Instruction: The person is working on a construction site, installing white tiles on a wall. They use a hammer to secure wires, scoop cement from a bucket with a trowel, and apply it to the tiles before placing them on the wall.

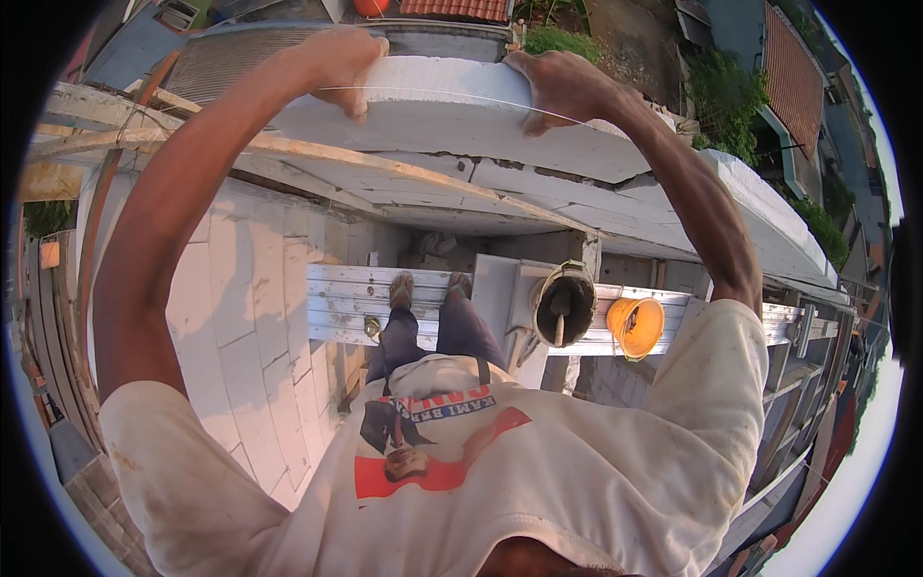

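Note:
A white lightweight concrete block sits along the top of the wall at the far side. My left hand grips its left end, fingers wrapped over the edge. At the other end my right hand is closed around the block, thumb on the near face. A thin white string runs across the near face, between my hands. Under it lies the block wall's lower course, with dark joints showing. Both arms are stretched forward.
I stand on a metal scaffold plank. On it are a dark bucket with a trowel inside and a yellow bucket. A wooden pole crosses before the wall. More blocks top the wall at right; roofs lie far below.

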Demonstrator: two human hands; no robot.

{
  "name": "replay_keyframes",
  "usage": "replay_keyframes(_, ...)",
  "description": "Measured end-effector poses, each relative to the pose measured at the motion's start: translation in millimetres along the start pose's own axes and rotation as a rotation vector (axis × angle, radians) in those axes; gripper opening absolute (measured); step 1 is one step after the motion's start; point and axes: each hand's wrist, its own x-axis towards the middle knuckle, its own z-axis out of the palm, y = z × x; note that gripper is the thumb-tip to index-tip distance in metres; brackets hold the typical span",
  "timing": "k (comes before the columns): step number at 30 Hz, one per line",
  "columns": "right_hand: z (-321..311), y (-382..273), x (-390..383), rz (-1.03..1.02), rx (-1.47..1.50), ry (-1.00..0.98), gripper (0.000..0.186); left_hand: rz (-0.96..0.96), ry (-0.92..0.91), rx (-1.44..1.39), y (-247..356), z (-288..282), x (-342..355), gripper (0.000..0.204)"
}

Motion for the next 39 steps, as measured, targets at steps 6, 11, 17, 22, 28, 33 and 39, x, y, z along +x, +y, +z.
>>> replay_keyframes(6, 28, 9, -2, 0.008, 0.009, -0.017, 0.101, 0.056, -0.008, 0.015, 0, 28, 9, 0.07)
replay_keyframes(11, 26, 10, -13, 0.034, 0.03, -0.002, 0.097, 0.071, -0.038, 0.047, 13, 20, 20, 0.073)
replay_keyframes(17, 18, 4, -10, 0.033, 0.072, -0.023, 0.095, 0.111, -0.029, 0.036, 3, 25, 18, 0.074)
replay_keyframes(22, 12, -1, -11, 0.046, 0.082, -0.048, 0.096, 0.074, -0.067, 0.028, 8, 24, 19, 0.076)
replay_keyframes(28, 17, -7, -9, 0.074, 0.028, -0.062, 0.096, -0.033, -0.118, -0.071, -3, -2, 30, 0.069)
replay_keyframes(33, 19, -6, -6, 0.054, -0.031, -0.09, 0.096, 0.11, 0.858, -0.468, 27, -45, -38, 0.044)
replay_keyframes(39, 13, -11, -3, 0.099, -0.014, -0.162, 0.097, 0.108, -0.074, -1.508, 89, 37, -235, 0.042)
